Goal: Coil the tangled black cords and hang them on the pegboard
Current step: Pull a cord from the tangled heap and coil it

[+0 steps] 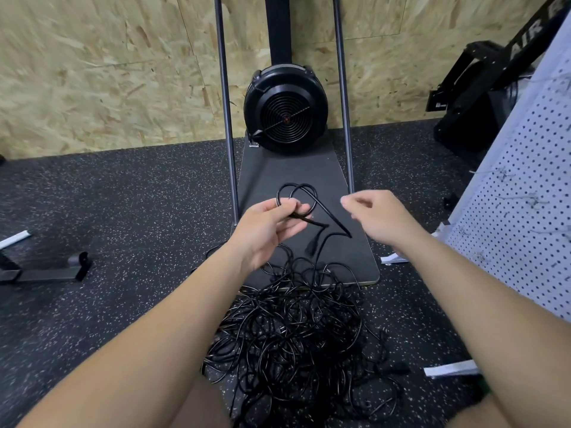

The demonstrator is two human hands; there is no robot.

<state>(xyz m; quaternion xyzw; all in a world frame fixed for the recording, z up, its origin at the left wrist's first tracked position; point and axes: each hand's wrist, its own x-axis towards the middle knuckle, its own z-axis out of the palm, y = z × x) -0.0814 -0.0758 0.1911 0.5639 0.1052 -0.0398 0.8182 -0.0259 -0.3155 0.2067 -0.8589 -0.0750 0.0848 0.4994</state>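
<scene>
You are early in coiling: the first small loops of cord [296, 196] sit pinched in your left hand's fingers [289, 211], the tangled pile [296, 329] on the floor below them. Your right hand [375, 216] hovers beside, loosely curled on nothing, so it should next draw slack up for another loop.

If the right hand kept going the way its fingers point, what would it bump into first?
Probably the looped cord that the left hand grips: the right hand points leftward at it. Depth is hard to judge.

Two hands up, left hand [268, 225] and right hand [378, 216]; one tangled pile of cords [296, 329], one pegboard [522, 217], one fan [285, 111], two poles [225, 97].
</scene>
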